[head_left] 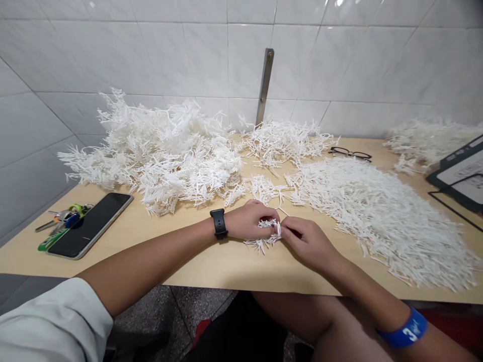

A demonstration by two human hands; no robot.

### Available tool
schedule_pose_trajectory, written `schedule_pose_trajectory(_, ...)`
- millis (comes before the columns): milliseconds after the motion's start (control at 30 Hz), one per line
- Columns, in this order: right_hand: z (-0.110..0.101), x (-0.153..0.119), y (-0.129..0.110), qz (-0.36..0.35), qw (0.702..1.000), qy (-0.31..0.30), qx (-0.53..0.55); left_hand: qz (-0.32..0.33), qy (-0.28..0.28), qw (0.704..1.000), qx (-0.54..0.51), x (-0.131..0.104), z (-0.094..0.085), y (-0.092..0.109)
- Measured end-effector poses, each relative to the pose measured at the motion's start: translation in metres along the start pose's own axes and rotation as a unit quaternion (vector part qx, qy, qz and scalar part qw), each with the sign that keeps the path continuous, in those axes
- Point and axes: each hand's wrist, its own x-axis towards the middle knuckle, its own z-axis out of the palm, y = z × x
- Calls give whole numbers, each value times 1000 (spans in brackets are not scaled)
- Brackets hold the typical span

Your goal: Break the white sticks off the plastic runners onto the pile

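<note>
My left hand [247, 219], with a black watch band on its wrist, is closed around a small bunch of white branched strands [261, 244]. Thin ends stick out between and below its fingers. Right beside it, my right hand [308, 242] pinches at the edge of the same bunch, fingertips almost touching the left ones; what exactly lies between them is hidden. Just beyond the hands lies a small loose clump of white strands [264, 188]. A large tangled heap of branched strands [169, 151] rises at the back left, and a flatter pile of short separate strands [377, 216] spreads to the right.
On the left of the wooden table [211, 271] lie a phone [92, 223] and a key bunch [66, 217]. Eyeglasses [350, 153] rest behind the right pile. A dark-framed device [462, 173] with a cable stands at the right edge. A metal bar [265, 85] is fixed to the tiled wall.
</note>
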Motion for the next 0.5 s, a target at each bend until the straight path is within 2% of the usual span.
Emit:
schedule_pose_trajectory(100, 3, 1, -6, 0, 999, 12, -31, -16, 11, 999, 26, 1, 5, 1)
schedule_pose_trajectory(267, 7, 7, -15, 55, 993, 24, -98, -20, 6, 998, 65, 1, 9, -1)
schedule_pose_trajectory(500, -9, 1, -9, 23, 997, -68, -39, 17, 5, 999, 46, -1, 5, -6)
